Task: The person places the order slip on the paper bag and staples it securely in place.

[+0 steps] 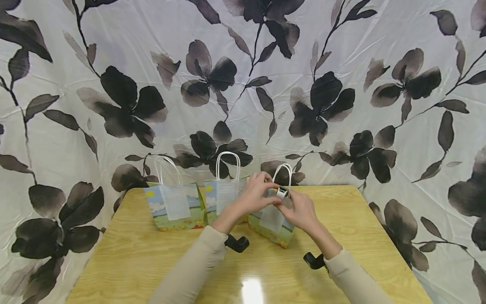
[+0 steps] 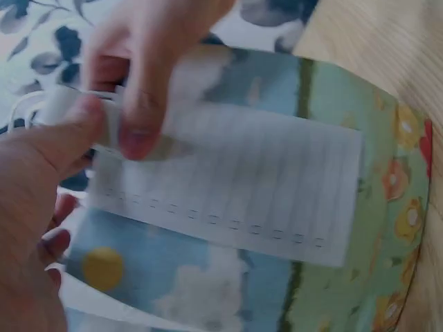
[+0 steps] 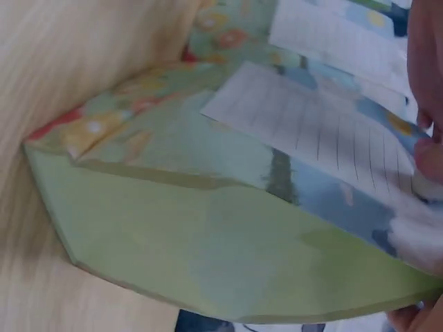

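Observation:
Both hands meet at the top edge of the rightmost paper gift bag (image 1: 286, 240), which has a painted landscape and white handles (image 1: 284, 169). A small white object with a dark part (image 1: 282, 193) sits at the bag's top edge; its kind cannot be told. My left hand (image 1: 256, 192) pinches it from the left, thumb on the front. From the right, my right hand (image 1: 300, 209) pinches it too, thumb pressed near the top of a white lined sheet of paper (image 2: 235, 180). That sheet lies flat against the bag's front. Its green side panel (image 3: 180, 235) shows in the right wrist view.
Two similar bags stand to the left: a middle bag (image 1: 210, 198) and a far left bag (image 1: 157, 211), each with a lined sheet on its front. All stand on a wooden table (image 1: 152, 261) before a floral curtain (image 1: 265, 126).

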The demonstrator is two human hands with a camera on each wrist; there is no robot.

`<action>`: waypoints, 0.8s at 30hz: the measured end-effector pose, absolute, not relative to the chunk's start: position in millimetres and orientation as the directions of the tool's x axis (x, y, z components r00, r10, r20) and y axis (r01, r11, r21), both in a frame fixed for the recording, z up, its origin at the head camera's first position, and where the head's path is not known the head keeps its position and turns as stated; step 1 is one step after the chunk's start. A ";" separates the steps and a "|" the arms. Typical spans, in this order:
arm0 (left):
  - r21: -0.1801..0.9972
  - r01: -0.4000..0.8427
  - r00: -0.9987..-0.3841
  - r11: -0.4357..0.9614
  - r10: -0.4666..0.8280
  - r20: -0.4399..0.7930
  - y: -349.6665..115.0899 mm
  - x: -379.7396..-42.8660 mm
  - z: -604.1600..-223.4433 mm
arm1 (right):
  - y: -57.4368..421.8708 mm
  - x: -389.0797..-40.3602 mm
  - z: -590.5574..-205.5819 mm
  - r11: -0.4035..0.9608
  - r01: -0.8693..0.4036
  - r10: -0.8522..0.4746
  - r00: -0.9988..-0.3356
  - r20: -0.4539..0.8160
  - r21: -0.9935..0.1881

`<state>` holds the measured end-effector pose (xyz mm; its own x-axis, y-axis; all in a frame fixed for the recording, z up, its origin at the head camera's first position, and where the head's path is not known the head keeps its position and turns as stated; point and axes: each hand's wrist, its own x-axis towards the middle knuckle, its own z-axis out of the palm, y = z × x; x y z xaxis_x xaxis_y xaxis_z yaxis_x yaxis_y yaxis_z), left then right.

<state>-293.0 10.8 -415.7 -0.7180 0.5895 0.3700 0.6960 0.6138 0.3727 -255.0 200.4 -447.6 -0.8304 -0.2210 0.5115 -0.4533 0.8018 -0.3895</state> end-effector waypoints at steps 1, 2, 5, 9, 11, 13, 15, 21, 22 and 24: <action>0.371 0.692 -0.721 0.619 0.589 0.364 10.8 -293.8 -416.2 | 199.7 -255.9 -445.0 0.805 -0.437 -0.219 -0.848 0.482 -0.402; 0.372 0.691 -0.723 0.620 0.589 0.361 10.8 -294.3 -416.6 | 198.9 -256.8 -442.1 0.814 -0.414 -0.214 -0.866 0.452 -0.407; 0.395 0.686 -0.727 0.610 0.592 0.348 10.7 -296.1 -417.9 | 196.1 -259.3 -432.0 0.843 -0.345 -0.195 -0.911 0.364 -0.412; 0.433 0.693 -0.719 0.577 0.598 0.354 9.9 -298.5 -419.8 | 194.1 -262.0 -427.1 0.855 -0.346 -0.202 -0.909 0.365 -0.387; 0.445 0.705 -0.705 0.551 0.611 0.360 9.5 -299.6 -421.0 | 194.4 -261.9 -429.8 0.845 -0.370 -0.216 -0.896 0.387 -0.386; 0.453 0.726 -0.682 0.517 0.624 0.381 10.1 -301.1 -422.3 | 195.0 -261.6 -433.9 0.826 -0.394 -0.217 -0.883 0.416 -0.404; 0.450 0.750 -0.656 0.485 0.635 0.408 11.4 -302.9 -424.0 | 196.0 -262.1 -438.0 0.801 -0.413 -0.206 -0.870 0.448 -0.434; 0.468 0.766 -0.636 0.440 0.621 0.458 15.4 -306.5 -430.0 | 199.1 -266.7 -445.8 0.731 -0.460 -0.162 -0.835 0.525 -0.505; 0.474 0.764 -0.639 0.437 0.616 0.461 15.8 -306.5 -430.9 | 199.3 -266.4 -446.2 0.725 -0.458 -0.156 -0.837 0.524 -0.515; 0.479 0.762 -0.641 0.435 0.611 0.464 16.5 -306.4 -432.3 | 199.9 -266.2 -447.5 0.717 -0.444 -0.143 -0.848 0.510 -0.538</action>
<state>-306.4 16.5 -432.3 -0.6408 0.6114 0.4643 0.7623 0.4351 0.4792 -266.2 199.9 -447.5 -0.8483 -0.1432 0.5098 -0.4442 0.7165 -0.5379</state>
